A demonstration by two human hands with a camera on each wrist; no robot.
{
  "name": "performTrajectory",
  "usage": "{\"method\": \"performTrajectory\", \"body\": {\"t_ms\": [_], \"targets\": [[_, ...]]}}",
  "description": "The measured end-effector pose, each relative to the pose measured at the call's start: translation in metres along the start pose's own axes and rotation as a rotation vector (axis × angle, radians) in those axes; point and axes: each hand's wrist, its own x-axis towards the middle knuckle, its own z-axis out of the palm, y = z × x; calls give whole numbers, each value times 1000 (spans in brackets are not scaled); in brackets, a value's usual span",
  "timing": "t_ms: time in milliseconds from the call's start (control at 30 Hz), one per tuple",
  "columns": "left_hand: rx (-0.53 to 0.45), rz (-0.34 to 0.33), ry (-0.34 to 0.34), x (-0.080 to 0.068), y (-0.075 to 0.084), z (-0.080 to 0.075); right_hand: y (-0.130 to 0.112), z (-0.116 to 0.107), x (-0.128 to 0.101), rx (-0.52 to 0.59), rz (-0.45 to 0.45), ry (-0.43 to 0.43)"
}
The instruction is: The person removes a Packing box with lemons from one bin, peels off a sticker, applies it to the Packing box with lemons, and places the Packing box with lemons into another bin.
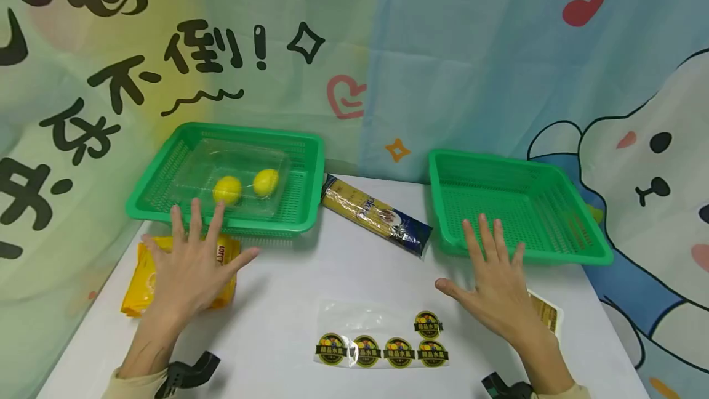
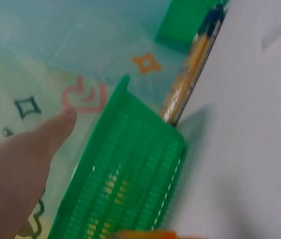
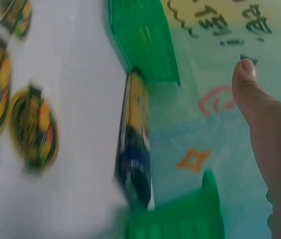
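Observation:
My left hand (image 1: pixel 194 266) is spread flat with straight fingers above a yellow packet (image 1: pixel 138 282), near the front rim of the left green basket (image 1: pixel 310 202). In that basket a clear plastic box (image 1: pixel 249 153) surrounds two yellow fruits that look like lemons (image 1: pixel 227 190). My right hand (image 1: pixel 495 285), also spread with nothing in it, hovers before the right green basket (image 1: pixel 515 183). Partly under that hand lies a card or packet (image 1: pixel 545 313) with a gold-brown print. Between the baskets rests a gold and blue long packet (image 1: pixel 376 214); its contents cannot be told.
A clear sheet with several round black-and-gold stickers (image 1: pixel 399 353) lies at the front middle of the white table (image 1: pixel 282 300). Behind the table hangs a printed cloth (image 1: pixel 454 66). A black strap (image 1: pixel 188 377) sits at the left wrist.

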Motion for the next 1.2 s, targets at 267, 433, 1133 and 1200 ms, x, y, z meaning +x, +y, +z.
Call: {"method": "performTrajectory", "body": {"t_ms": [267, 433, 1133, 1200], "targets": [[-46, -60, 52, 1, -24, 5, -59, 12, 43, 73, -134, -59], [-43, -86, 114, 4, -25, 11, -103, 22, 73, 131, -225, -83], [-54, -82, 345, 14, -19, 32, -247, 78, 162, 648, -203, -298], [-48, -80, 361, 13, -20, 31, -257, 82, 168, 657, -166, -294]]}}
